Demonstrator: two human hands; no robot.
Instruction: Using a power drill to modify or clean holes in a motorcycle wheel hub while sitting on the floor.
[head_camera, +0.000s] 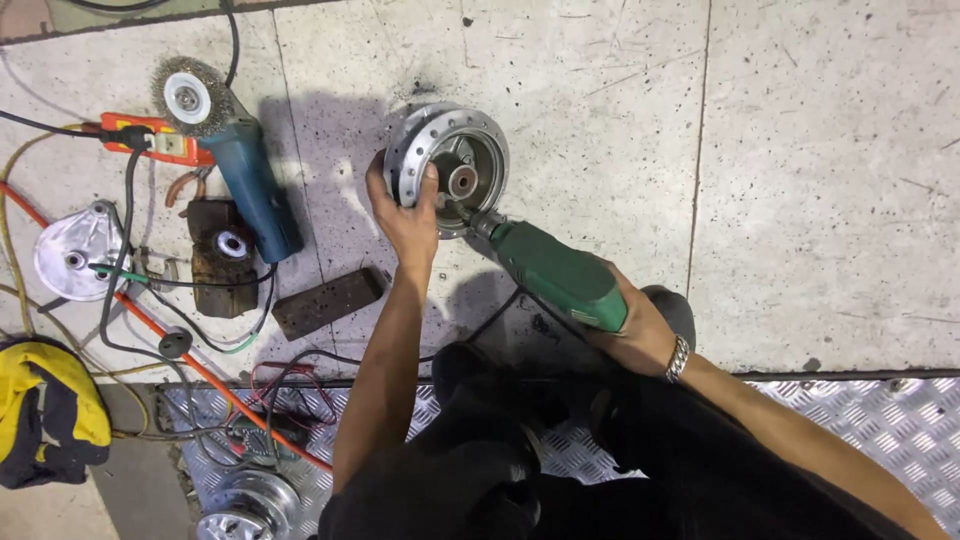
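Head view, looking down at a tiled floor (800, 150). Left hand (405, 215) clasps the rim of a silver wheel hub (445, 165) lying on the tiles, thumb over the edge. Right hand (635, 330) is wrapped round the rear of a green power tool (555, 270), its tip set inside the hub's bowl. Left of them, apart: a blue grinder (235, 160) with wire brush, a rusty metal block (328, 300), a silver cover (75, 250), tangled cables (180, 370).
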